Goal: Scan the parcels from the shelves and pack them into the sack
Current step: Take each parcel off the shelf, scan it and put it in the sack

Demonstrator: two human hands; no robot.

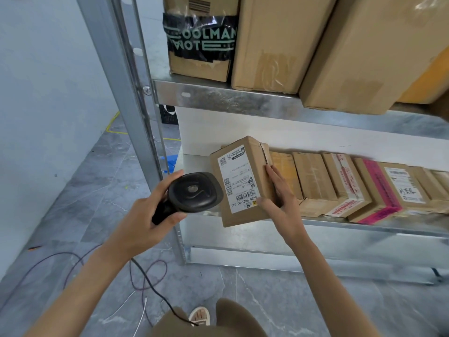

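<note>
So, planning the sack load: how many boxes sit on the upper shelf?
4: black-taped box at left, plain box beside it, big box right, yellow parcel behind it; more may be hidden.

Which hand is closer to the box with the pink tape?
Right. The right hand grips a labelled parcel just left of the shelf row holding the pink-taped box. The left hand holds the scanner farther left, beyond that parcel.
</note>
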